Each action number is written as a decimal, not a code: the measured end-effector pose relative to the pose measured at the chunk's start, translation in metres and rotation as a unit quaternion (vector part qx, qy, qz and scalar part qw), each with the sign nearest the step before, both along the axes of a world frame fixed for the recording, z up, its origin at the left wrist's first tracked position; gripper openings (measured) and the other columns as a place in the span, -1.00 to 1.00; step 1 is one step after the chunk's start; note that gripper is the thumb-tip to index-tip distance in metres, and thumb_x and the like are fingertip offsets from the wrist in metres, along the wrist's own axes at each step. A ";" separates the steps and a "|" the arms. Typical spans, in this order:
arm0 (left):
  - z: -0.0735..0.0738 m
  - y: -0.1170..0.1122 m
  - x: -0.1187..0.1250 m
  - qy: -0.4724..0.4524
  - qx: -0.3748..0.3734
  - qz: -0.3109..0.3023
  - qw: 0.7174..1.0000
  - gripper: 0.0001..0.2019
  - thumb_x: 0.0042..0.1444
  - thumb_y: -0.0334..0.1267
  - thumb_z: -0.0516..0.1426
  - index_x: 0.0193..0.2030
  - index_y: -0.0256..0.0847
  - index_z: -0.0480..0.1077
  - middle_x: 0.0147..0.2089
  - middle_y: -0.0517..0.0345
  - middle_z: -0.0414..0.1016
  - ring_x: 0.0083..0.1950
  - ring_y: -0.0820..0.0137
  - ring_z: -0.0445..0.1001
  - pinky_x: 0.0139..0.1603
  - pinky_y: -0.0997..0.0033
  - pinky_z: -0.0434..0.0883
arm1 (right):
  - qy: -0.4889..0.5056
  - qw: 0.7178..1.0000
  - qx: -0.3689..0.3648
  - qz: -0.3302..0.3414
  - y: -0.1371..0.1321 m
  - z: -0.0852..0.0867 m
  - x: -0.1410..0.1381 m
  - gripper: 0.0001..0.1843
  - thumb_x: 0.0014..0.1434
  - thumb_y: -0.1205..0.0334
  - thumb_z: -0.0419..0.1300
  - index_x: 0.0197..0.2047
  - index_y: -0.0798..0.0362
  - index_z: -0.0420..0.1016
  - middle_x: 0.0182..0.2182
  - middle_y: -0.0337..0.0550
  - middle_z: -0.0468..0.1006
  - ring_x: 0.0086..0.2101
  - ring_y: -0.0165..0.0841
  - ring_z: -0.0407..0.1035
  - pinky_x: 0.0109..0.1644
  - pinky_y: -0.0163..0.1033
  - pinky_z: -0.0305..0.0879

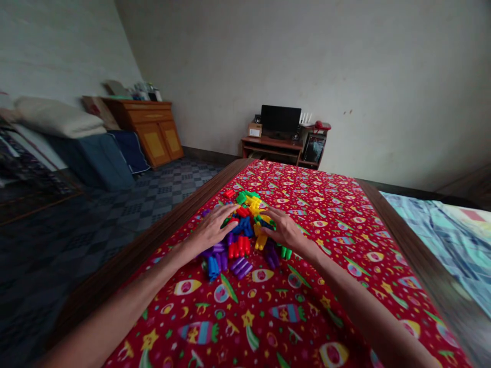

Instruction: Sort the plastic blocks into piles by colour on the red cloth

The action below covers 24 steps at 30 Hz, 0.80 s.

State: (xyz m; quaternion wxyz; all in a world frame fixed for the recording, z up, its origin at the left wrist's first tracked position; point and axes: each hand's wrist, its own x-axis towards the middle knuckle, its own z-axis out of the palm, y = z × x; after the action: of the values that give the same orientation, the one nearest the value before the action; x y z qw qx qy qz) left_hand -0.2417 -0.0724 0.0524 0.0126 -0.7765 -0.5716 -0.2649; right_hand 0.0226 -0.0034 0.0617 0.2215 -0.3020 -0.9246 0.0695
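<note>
Red rocket-print cloth [318, 204] under a heap of plastic toy blocks [241, 232]; left hand [210, 230] and right hand [284, 230] on top, each grip open.

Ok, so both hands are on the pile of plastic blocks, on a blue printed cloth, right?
No: the head view shows the cloth is red, not blue. The left hand and right hand are on the pile of plastic blocks, as you said.
</note>
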 end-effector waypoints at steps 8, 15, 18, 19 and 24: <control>-0.035 -0.059 -0.039 -0.008 -0.106 0.049 0.993 -0.03 0.07 0.40 -0.03 0.46 -0.18 -0.14 0.47 -0.18 -0.06 0.45 -0.08 -0.06 0.36 -0.11 0.07 | -0.023 0.999 0.042 -0.012 -0.016 -0.048 0.047 -0.08 0.09 -0.25 0.21 0.40 -0.01 0.07 0.35 0.23 0.03 0.33 0.17 -0.14 0.21 0.34 0.12; -0.026 -0.018 0.025 -0.059 -0.034 -0.016 0.998 -0.23 0.22 0.22 -0.02 0.43 -0.16 -0.07 0.46 -0.13 -0.02 0.46 0.12 -0.03 0.40 0.04 0.06 | -0.016 0.999 0.000 0.051 -0.018 -0.025 -0.020 -0.21 0.14 0.02 0.29 0.37 0.01 0.15 0.33 0.25 0.07 0.30 0.11 -0.01 0.24 0.28 0.14; -0.016 0.012 0.017 -0.069 0.017 -0.032 0.997 -0.31 0.25 0.17 -0.03 0.40 -0.17 0.01 0.46 -0.08 0.01 0.46 0.16 -0.03 0.42 0.07 0.02 | 0.063 0.996 -0.006 0.065 -0.007 -0.022 -0.007 -0.36 0.28 0.07 0.13 0.37 0.01 0.13 0.33 0.18 0.09 0.32 -0.05 -0.01 0.28 0.14 0.14; -0.013 0.024 0.009 -0.076 0.027 -0.024 0.996 -0.31 0.24 0.16 -0.03 0.40 -0.18 0.03 0.46 -0.07 0.02 0.46 0.16 -0.04 0.43 0.07 0.01 | 0.083 0.995 -0.013 0.058 -0.006 -0.024 0.001 -0.39 0.31 0.06 0.08 0.37 -0.01 0.12 0.33 0.16 0.10 0.32 -0.08 0.00 0.28 0.11 0.16; -0.011 0.084 -0.026 -0.119 -0.055 0.080 0.988 -0.41 0.31 0.01 -0.25 0.37 -0.21 0.10 0.40 -0.04 0.15 0.47 0.17 -0.06 0.43 -0.04 -0.09 | 0.066 0.996 -0.066 -0.003 -0.015 -0.048 0.027 -0.31 0.29 -0.13 0.03 0.37 0.02 0.10 0.29 0.16 0.18 0.30 -0.05 0.04 0.28 0.14 0.15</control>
State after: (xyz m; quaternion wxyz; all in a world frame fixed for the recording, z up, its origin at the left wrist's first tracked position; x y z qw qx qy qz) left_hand -0.2678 0.0119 0.0411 -0.0769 -0.6906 -0.6432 -0.3217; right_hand 0.0498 -0.0181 0.0134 0.2621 -0.3132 -0.9004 0.1497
